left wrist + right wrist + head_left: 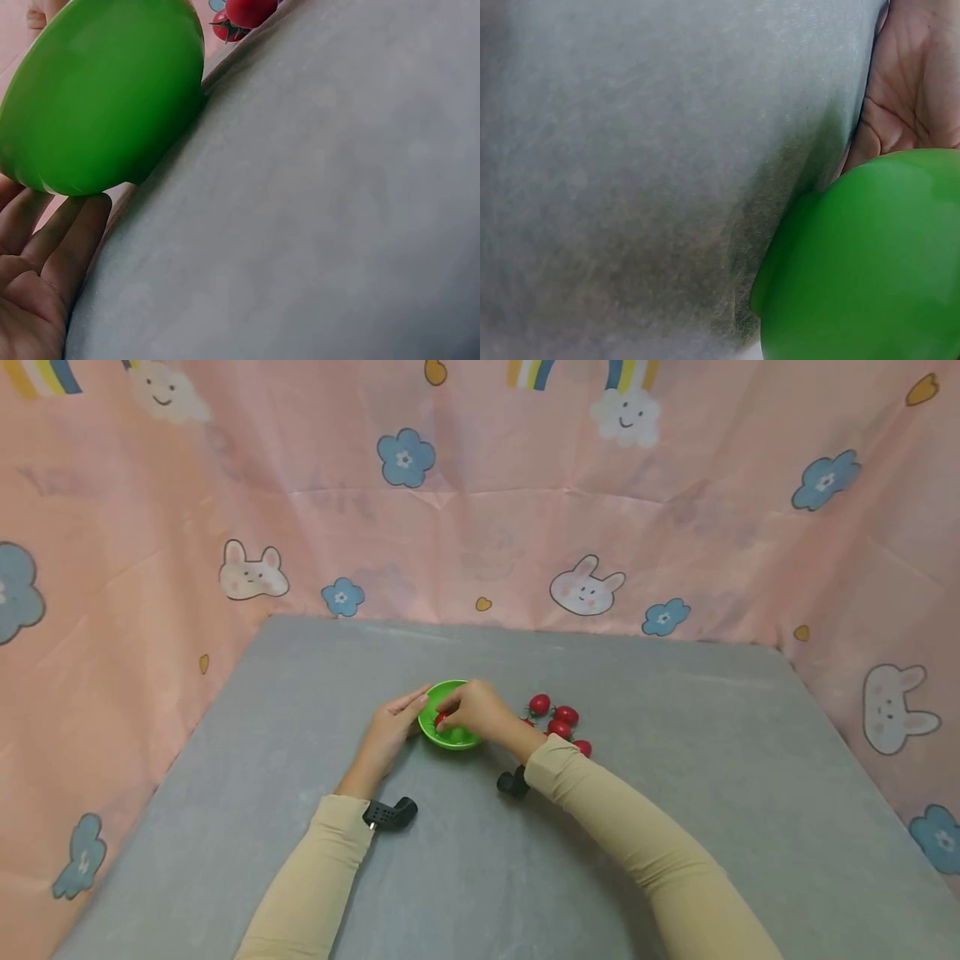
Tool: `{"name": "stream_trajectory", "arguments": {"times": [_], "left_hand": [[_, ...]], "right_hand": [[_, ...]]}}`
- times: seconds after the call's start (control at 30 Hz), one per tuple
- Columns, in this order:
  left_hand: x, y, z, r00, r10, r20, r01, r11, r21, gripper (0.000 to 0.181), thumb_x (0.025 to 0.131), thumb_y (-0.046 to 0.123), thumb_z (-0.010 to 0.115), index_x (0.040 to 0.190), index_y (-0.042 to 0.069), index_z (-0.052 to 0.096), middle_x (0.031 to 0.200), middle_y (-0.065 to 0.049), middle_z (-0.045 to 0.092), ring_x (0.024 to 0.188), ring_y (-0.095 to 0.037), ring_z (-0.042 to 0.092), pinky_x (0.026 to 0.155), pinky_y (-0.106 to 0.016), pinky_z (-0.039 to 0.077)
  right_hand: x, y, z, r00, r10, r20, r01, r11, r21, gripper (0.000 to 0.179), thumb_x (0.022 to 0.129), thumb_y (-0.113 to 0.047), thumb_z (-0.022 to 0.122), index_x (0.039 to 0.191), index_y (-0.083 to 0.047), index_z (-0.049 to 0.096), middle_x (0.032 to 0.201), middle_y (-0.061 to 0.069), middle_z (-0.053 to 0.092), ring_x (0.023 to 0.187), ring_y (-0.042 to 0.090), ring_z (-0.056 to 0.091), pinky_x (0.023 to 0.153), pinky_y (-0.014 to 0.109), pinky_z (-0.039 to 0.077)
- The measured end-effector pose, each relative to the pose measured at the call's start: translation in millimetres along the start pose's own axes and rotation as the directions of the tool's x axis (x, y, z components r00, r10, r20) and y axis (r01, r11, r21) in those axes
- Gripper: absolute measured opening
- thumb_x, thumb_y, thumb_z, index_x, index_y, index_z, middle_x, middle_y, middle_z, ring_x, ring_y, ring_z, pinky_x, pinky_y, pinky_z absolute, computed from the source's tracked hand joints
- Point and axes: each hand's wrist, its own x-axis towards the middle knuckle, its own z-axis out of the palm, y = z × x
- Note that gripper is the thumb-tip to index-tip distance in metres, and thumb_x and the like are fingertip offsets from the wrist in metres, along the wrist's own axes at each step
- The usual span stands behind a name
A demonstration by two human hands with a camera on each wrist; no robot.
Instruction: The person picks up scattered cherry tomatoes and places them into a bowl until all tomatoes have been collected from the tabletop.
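Observation:
A small green bowl [455,746] stands on the grey table. My left hand [386,735] holds its left side, the thumb at the rim and the other fingers [71,244] against the outer wall. Over the bowl, my right hand [483,714] pinches a red cherry tomato [441,719] inside it. The right wrist view shows only the bowl's outside [870,270] and the left palm, not the pinching fingers. To the right of the bowl lie several loose tomatoes [558,728], partly hidden by the right forearm. Two of these tomatoes [251,11] also show beyond the bowl in the left wrist view.
A grey cloth covers the table [225,827]. Behind it and along both sides hangs a pink curtain [465,527] printed with rabbits, flowers and clouds. Black wrist devices [392,814] jut inward from both sleeves, low over the table.

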Motion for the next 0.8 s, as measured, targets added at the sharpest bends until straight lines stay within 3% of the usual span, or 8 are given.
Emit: {"name": "stream_trajectory", "arguments": {"times": [0.5,0.8], "left_hand": [[-1.2,0.6,-0.4,1.000,-0.002,-0.012,0.002,1.000,0.010,0.042,0.103,0.029,0.056,0.140,0.012,0.057,0.148,-0.008,0.054,0.130,-0.021,0.055,0.090,-0.016,0.054],[-1.3,1.3,-0.4,1.000,0.003,-0.004,-0.003,1.000,0.019,0.042,0.103,0.030,0.056,0.141,0.012,0.057,0.148,-0.007,0.053,0.131,-0.021,0.055,0.090,-0.015,0.054]], "right_hand": [[0.6,-0.6,-1.4,0.999,-0.045,0.014,0.045,0.998,-0.036,0.032,0.081,-0.016,0.083,0.110,-0.005,0.077,0.108,0.007,0.077,0.105,0.019,0.070,0.092,0.030,0.057],[1.6,-0.1,-2.7,0.999,-0.022,0.030,0.023,1.000,-0.020,0.032,0.082,-0.016,0.083,0.111,-0.006,0.077,0.108,0.006,0.077,0.107,0.019,0.069,0.093,0.031,0.056]]}}
